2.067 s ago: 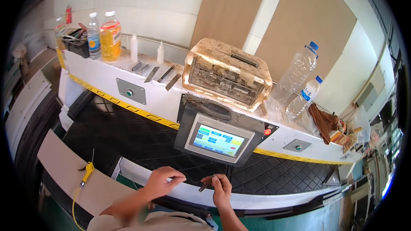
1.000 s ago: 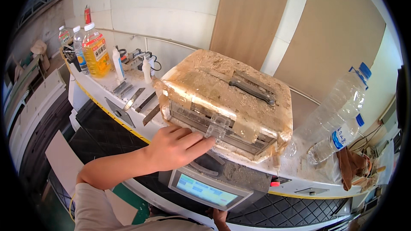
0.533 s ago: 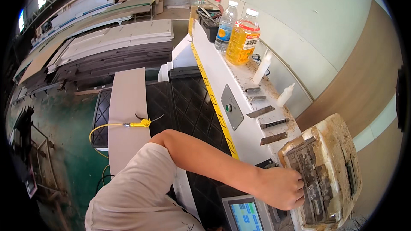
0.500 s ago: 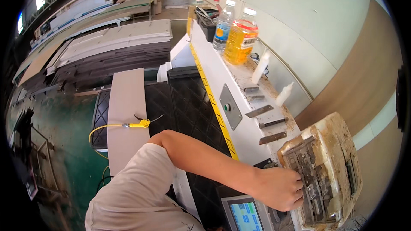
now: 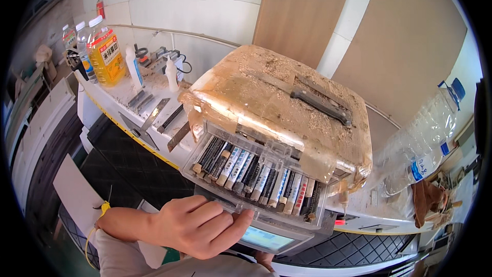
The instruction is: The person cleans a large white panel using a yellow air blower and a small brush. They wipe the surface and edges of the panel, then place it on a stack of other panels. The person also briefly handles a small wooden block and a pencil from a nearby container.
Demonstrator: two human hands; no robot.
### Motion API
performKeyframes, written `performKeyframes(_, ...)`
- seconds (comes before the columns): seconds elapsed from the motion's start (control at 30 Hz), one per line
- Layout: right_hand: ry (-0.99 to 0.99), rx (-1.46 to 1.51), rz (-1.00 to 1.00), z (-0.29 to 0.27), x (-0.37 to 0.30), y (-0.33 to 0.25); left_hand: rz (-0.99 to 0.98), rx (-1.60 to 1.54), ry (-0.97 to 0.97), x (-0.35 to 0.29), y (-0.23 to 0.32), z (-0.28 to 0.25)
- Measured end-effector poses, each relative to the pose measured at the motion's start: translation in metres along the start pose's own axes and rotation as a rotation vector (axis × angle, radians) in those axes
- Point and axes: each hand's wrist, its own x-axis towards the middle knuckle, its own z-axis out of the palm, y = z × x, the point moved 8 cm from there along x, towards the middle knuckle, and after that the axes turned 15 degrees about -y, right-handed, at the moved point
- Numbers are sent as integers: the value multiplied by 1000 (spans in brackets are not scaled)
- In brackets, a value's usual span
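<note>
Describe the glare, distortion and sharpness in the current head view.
Head view: fisheye distortion bows the yellow strip, and corners go black; head view: glare streaks the tape along the box; head view: the screen looks washed out, the left hand fairly sharp.

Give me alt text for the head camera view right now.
The left hand is at the front of an open drawer of slim dark and white sticks in a dusty box; bottles stand to the left, a lit screen sits below.
</note>
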Motion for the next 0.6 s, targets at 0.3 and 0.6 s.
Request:
performKeyframes(0.3, -11, -123, -17, -7, -5, -10, -44, -119, 36, -2, -9, -9)
performKeyframes(0.6, -10, -816, -269, 16, -13, 10, 94, -218, -177, 46, -43, -19)
